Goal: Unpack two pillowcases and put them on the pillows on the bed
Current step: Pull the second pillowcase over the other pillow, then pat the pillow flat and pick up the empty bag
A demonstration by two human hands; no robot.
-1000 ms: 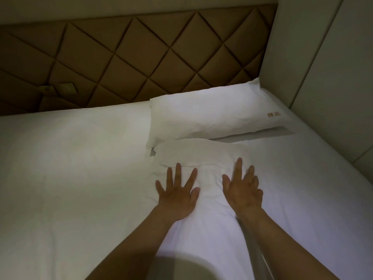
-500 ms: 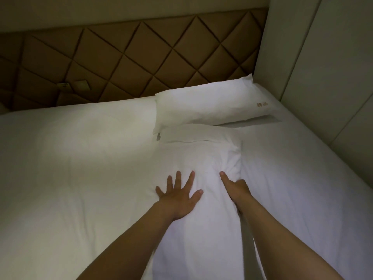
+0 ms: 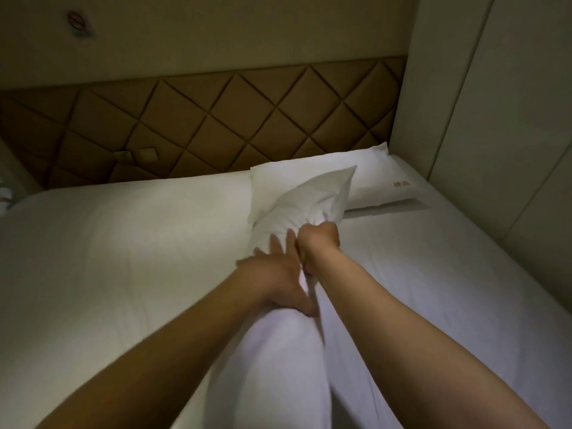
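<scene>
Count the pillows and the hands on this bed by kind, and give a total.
Pillows: 2, the far pillow by the headboard and the near pillow
Hands: 2, the left hand and the right hand
Total: 4

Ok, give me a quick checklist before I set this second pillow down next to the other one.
1. Grip: right hand bunches the near pillow fabric: ok.
2. Support: left hand lies flat against it, fingers straight: ok.
3. The far pillow lies flat by the headboard: ok.
4. Landing spot: bare bed sheet left of the far pillow: ok.
5. Case fully on, opening tucked: cannot tell, the arms hide that end.
</scene>
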